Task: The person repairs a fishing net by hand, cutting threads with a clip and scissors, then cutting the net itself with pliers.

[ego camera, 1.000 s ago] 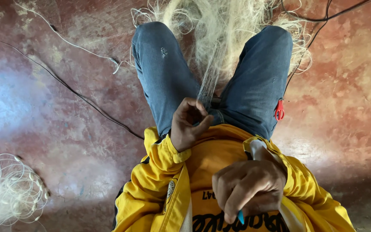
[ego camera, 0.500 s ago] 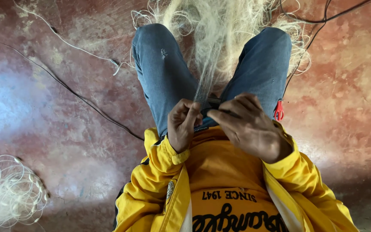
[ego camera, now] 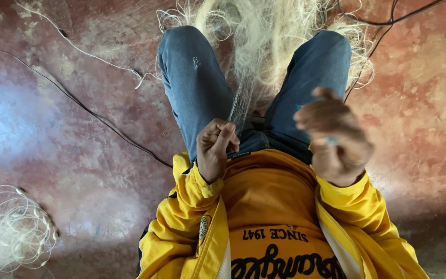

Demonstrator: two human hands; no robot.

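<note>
Your left hand (ego camera: 215, 150) sits low in your lap, fingers curled tight into a near fist, thumb pressed against the forefinger, pinching the narrow end of the net (ego camera: 264, 46). The net is a pale, fine mesh; it runs from that pinch up between your knees in a thin bunch and spreads into a loose heap on the far side of your legs, draped over both thighs of the blue jeans (ego camera: 197, 88). Your right hand (ego camera: 334, 137) is raised just right of the left, apart from it, blurred; fingers bent loosely inward, half closed, with a small blue thing (ego camera: 330, 140) showing between them, too blurred to tell its kind or how firmly it is gripped. Can't tell if that hand touches the net. Yellow jacket (ego camera: 192, 227) sleeves cover both wrists. Red-brown floor (ego camera: 68, 165) all round; a thin black cord (ego camera: 78, 102) crosses it at left, a white string (ego camera: 99, 61) lies farther off, and a coil of pale line (ego camera: 6, 230) sits near left.
</note>
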